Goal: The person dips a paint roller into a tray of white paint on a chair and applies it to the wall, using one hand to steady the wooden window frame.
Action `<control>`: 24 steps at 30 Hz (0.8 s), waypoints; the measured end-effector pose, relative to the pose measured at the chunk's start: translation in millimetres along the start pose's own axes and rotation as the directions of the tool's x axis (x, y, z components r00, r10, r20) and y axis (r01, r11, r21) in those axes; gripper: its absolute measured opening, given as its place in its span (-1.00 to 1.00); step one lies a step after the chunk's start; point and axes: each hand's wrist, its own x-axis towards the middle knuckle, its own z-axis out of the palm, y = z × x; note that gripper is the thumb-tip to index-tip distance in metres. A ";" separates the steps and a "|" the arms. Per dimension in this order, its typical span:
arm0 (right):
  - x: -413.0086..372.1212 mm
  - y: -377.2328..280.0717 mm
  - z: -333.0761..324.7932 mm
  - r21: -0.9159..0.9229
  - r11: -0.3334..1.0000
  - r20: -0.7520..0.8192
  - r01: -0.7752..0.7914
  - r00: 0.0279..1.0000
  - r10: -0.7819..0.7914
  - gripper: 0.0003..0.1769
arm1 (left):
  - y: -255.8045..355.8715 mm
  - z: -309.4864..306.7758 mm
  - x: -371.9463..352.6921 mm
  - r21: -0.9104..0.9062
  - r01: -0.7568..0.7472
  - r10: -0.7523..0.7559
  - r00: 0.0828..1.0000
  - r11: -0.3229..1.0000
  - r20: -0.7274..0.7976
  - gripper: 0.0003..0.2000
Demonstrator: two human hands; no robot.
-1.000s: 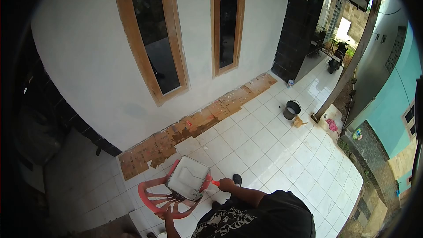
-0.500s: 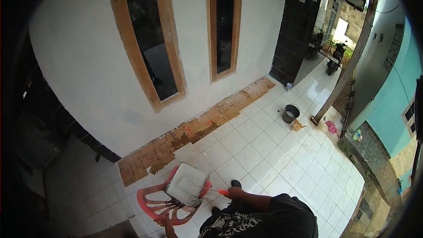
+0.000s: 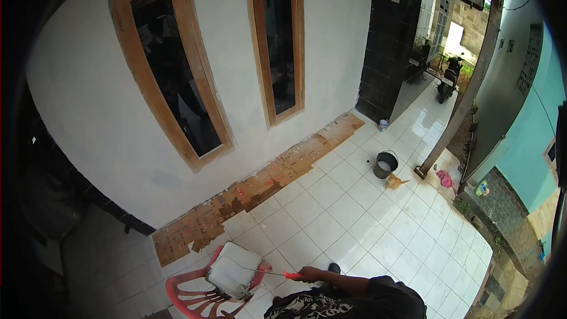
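My right hand is closed around the orange-red handle of a paint roller. The roller's thin metal rod reaches left over a square paint tray coated with white paint; its head is hard to make out against the white. The tray rests on a red plastic chair at the bottom of the view. No part of my left hand can be made out now; the lower frame edge cuts off that side of the chair.
Cardboard lines the foot of a white wall with two wooden-framed windows. On the tiles stand a dark bucket, an orange cat beside it, and a paint can. A post rises at right.
The view has tilted up, so chair, tray and my right hand sit lower in the frame. My left hand, earlier on the chair's edge, has dropped out of view.
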 end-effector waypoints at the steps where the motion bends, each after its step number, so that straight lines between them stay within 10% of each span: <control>1: -9.5 7.5 -18.0 -0.003 1.000 -0.007 -0.003 1.000 0.003 -0.32 | 10.4 5.9 -21.4 0.020 -0.003 0.003 1.000 1.000 0.001 0.01; 9: -108.0 64.1 -162.5 0.078 0.987 -0.348 0.139 0.932 -0.104 -0.35 | 86.9 44.0 -170.3 0.159 -0.061 0.057 0.998 0.985 0.029 -0.01; 15: -142.4 76.3 -282.8 0.095 0.981 -0.700 0.168 0.712 -0.054 -0.33 | 166.3 89.6 -247.4 -0.034 -0.300 0.300 0.924 0.953 0.237 -0.04; 21: -108.9 82.2 -411.0 0.121 0.951 -0.880 0.284 0.474 -0.030 -0.43 | 227.4 140.2 -285.3 -0.137 -0.533 0.545 0.835 0.835 0.070 -0.07; 24: -82.7 75.6 -488.5 0.128 0.933 -0.925 0.335 0.381 -0.010 -0.46 | 260.1 190.5 -305.8 0.581 -0.452 0.579 0.815 0.677 -0.041 -0.20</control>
